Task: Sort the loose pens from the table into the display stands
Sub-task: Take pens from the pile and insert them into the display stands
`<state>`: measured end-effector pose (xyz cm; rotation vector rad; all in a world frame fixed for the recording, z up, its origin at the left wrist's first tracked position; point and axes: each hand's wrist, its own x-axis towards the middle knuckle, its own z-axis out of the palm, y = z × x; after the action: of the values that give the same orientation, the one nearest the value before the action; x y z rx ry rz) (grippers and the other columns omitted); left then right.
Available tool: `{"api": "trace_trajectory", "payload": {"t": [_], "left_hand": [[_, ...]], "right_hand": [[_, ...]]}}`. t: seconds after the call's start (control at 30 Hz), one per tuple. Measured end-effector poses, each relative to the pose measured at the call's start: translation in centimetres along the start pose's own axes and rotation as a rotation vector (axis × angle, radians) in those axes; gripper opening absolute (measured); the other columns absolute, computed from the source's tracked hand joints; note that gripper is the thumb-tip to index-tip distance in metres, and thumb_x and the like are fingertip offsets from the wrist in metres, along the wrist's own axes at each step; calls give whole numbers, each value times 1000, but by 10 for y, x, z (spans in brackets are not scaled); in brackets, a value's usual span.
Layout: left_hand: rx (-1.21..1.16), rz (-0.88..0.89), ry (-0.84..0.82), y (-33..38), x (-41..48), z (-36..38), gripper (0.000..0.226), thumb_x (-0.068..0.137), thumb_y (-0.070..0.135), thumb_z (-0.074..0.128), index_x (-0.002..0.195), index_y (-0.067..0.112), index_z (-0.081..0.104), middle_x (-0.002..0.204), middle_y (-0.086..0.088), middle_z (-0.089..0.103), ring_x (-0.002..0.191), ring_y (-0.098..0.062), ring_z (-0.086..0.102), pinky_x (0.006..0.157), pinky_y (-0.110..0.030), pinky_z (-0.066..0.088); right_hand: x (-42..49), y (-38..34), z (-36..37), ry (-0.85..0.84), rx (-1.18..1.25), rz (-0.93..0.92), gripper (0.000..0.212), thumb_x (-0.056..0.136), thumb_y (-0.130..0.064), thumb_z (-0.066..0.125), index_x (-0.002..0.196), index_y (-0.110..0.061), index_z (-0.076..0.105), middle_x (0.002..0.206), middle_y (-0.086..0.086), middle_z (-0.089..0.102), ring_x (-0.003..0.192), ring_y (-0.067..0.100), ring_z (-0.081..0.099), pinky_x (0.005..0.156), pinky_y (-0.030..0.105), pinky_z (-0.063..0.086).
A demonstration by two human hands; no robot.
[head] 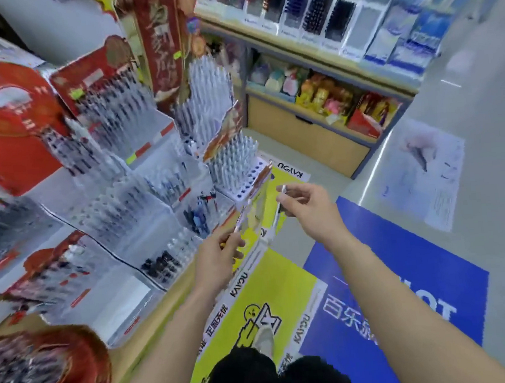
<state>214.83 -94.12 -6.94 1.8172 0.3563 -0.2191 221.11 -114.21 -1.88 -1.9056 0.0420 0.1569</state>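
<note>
Head view puts both of your hands in front of the desk's corner, raised over the floor; your left hand [220, 255], at about 6 o'clock from the frame's centre, has its fingers curled round a slim pen [238, 224] whose free end points up toward 1 o'clock, just beside the corner of the nearest stand; blur hides that pen's colour and whether the hand holds more than one; your right hand [308, 208], at about 4 o'clock from the centre, pinches a white pen [282, 190] between thumb and fingertips, the pen nearly upright with its pale end at 12 o'clock and a darker part below the fingers; the two hands are near each other but apart. Display stands [117, 183] fill the desk [142, 345] from 8 o'clock to 11 o'clock, clear tiers packed with upright pens under red header cards, all smeared by motion; nearest your hands, at about 11 o'clock from the right hand, a white stand with rows of round holes [245, 176] carries white pens in its rear rows and shows open holes in front. On the floor below your arms a yellow mat [268, 290] lies beside a blue mat [402, 270]; one pale shoe [264, 340] stands on the yellow mat; a wall shelf [316, 132] with packets and hanging refills runs across 1 o'clock to 2 o'clock.
</note>
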Motion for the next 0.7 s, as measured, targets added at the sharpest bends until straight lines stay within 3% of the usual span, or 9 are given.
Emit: {"api": "trace_trajectory", "payload": {"t": [0.07, 0.17, 0.3, 0.4, 0.53, 0.63, 0.7], "left_hand": [[-29, -44, 49, 8, 25, 6, 24, 105, 26, 56, 124, 19, 67, 87, 3, 73, 70, -12, 69, 76, -42, 59], [-79, -96, 132, 18, 52, 18, 19, 104, 26, 56, 121, 22, 64, 92, 4, 75, 78, -13, 72, 82, -38, 59], [-115, -156, 243, 28, 82, 37, 11, 103, 24, 58, 104, 34, 61, 94, 9, 76, 77, 2, 71, 70, -17, 50], [-110, -220, 320, 34, 102, 52, 11, 103, 26, 59, 101, 38, 59, 97, 13, 76, 80, 4, 70, 74, -26, 53], [-172, -302, 463, 48, 120, 74, 8, 103, 21, 59, 102, 28, 63, 102, 8, 75, 83, -4, 72, 72, -16, 54], [-216, -336, 567, 55, 127, 90, 21, 100, 15, 62, 95, 36, 62, 103, 4, 75, 91, -16, 74, 91, -40, 58], [-225, -358, 631, 55, 132, 99, 22, 99, 12, 64, 94, 33, 65, 99, -1, 75, 93, -19, 74, 95, -47, 57]], "right_hand": [[42, 1, -11, 2, -38, -29, 16, 93, -21, 71, 87, -35, 73, 80, -12, 69, 80, 18, 69, 81, 48, 58], [103, 5, -20, 2, -63, -98, 18, 87, -28, 73, 86, -46, 72, 87, -16, 72, 83, 11, 68, 81, 46, 58], [179, 22, -22, -72, -94, -143, 17, 90, -17, 74, 97, -32, 71, 97, -11, 73, 87, 6, 69, 77, 30, 54], [227, 37, -16, -209, -117, -168, 19, 91, -16, 74, 104, -28, 71, 100, -17, 71, 90, 3, 69, 80, 24, 53], [267, 57, -3, -434, -206, -177, 21, 93, -18, 73, 114, -18, 71, 101, -13, 71, 95, 5, 69, 86, 21, 53], [284, 64, 0, -561, -263, -246, 19, 93, -15, 72, 112, -13, 72, 98, -6, 71, 93, 9, 67, 83, 13, 51], [294, 67, 0, -620, -281, -287, 20, 94, -11, 71, 113, -9, 72, 93, -4, 69, 89, 8, 64, 75, 1, 44]]}}
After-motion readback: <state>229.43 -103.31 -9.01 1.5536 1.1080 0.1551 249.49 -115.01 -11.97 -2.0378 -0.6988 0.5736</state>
